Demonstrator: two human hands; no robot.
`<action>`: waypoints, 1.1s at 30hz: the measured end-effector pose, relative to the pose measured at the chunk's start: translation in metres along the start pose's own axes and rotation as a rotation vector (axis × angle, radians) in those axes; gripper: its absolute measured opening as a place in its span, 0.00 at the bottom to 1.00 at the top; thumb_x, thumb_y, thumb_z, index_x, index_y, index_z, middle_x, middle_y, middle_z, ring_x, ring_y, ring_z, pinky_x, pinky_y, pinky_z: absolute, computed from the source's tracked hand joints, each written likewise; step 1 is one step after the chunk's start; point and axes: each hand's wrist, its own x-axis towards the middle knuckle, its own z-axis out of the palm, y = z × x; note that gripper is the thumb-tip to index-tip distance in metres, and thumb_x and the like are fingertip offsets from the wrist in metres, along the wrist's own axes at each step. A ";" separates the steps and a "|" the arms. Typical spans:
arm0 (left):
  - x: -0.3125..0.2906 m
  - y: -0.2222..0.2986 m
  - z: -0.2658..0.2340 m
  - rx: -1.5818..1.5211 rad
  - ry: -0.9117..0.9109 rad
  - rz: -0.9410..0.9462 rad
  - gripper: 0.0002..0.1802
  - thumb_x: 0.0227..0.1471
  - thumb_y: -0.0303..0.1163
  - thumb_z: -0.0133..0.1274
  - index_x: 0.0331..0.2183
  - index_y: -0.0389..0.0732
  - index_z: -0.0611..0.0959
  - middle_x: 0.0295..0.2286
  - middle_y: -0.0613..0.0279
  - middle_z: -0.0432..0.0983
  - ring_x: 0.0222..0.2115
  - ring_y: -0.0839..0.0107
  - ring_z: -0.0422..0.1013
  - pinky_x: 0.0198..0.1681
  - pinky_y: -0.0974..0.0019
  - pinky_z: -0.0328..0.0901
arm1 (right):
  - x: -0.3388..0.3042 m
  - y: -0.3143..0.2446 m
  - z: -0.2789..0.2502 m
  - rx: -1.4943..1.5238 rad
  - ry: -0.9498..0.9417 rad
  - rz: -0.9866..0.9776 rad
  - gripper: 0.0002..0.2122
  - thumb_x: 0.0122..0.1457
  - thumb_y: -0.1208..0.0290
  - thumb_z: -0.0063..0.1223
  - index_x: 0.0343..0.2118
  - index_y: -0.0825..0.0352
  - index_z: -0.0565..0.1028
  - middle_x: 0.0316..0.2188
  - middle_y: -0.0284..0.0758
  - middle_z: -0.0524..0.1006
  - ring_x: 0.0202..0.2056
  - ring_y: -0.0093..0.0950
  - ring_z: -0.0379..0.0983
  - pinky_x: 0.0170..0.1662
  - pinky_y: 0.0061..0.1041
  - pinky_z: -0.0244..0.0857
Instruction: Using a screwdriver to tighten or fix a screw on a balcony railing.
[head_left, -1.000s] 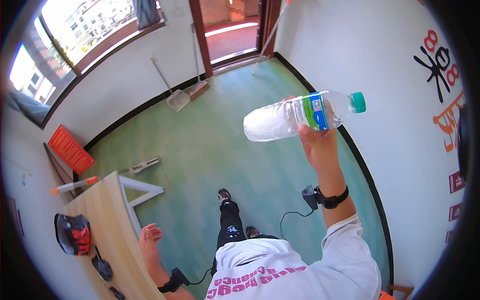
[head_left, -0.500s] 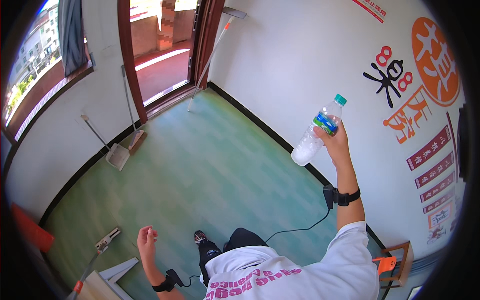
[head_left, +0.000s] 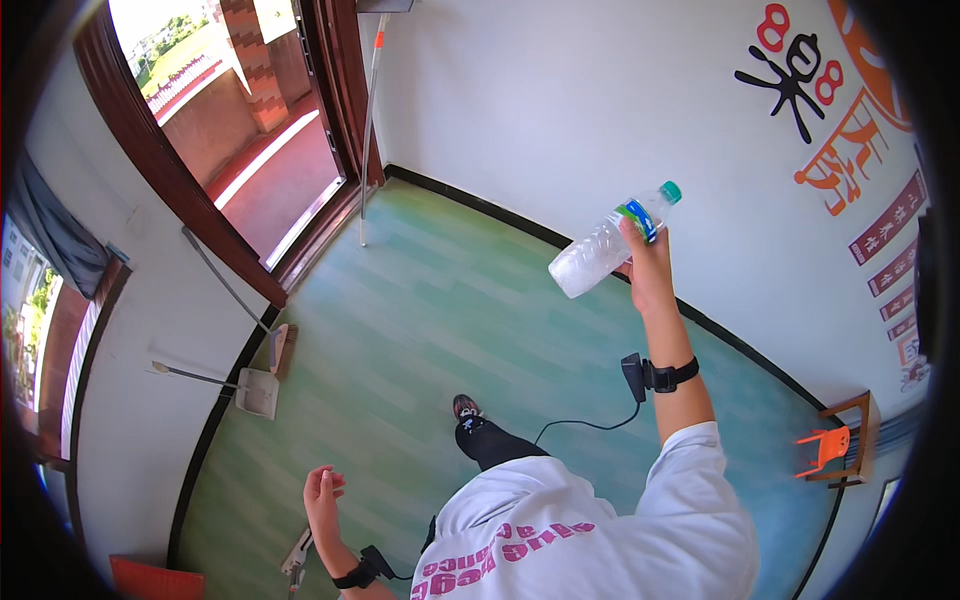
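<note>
My right hand [head_left: 650, 268] is raised and wrapped around the upper part of a clear plastic bottle [head_left: 590, 262] with a green cap and a blue and green label. The bottle is tilted, its cap toward the upper right, with whitish contents in its lower part. My left hand [head_left: 322, 492] hangs low on the left, holding nothing, its fingers loosely bent. Each wrist carries a black strap with a small box and a cable.
A doorway [head_left: 250, 150] stands at the far left, with a long-handled tool [head_left: 370, 130] leaning beside it. A broom [head_left: 282, 350] and a dustpan [head_left: 258, 393] rest by the left wall. An orange chair [head_left: 826, 450] and a wooden frame [head_left: 862, 430] are at the right.
The view has turned, so the doorway shifts left and the orange chair shows more. The bottle, still in my right hand, tilts further toward level. My left hand remains low.
</note>
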 end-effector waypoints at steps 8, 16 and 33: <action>0.111 0.098 0.049 0.092 -0.008 0.052 0.14 0.63 0.38 0.47 0.43 0.39 0.77 0.31 0.65 0.78 0.32 0.77 0.74 0.34 0.72 0.67 | 0.117 0.020 0.056 -0.653 0.067 -0.487 0.35 0.51 0.68 0.68 0.56 0.71 0.56 0.45 0.51 0.75 0.44 0.39 0.77 0.48 0.35 0.71; 0.223 0.133 0.092 0.110 -0.068 -0.021 0.14 0.63 0.36 0.47 0.44 0.38 0.77 0.32 0.64 0.79 0.33 0.76 0.74 0.35 0.72 0.67 | 0.240 0.062 0.141 -0.615 0.180 -0.529 0.28 0.48 0.63 0.70 0.45 0.71 0.65 0.34 0.44 0.78 0.35 0.31 0.77 0.39 0.28 0.71; 0.562 0.286 0.117 0.057 -0.021 0.142 0.15 0.62 0.36 0.47 0.45 0.37 0.77 0.33 0.63 0.78 0.34 0.75 0.74 0.36 0.71 0.66 | 0.452 0.119 0.353 -0.187 0.152 -0.745 0.37 0.51 0.75 0.67 0.61 0.68 0.56 0.56 0.41 0.67 0.54 0.32 0.67 0.58 0.31 0.62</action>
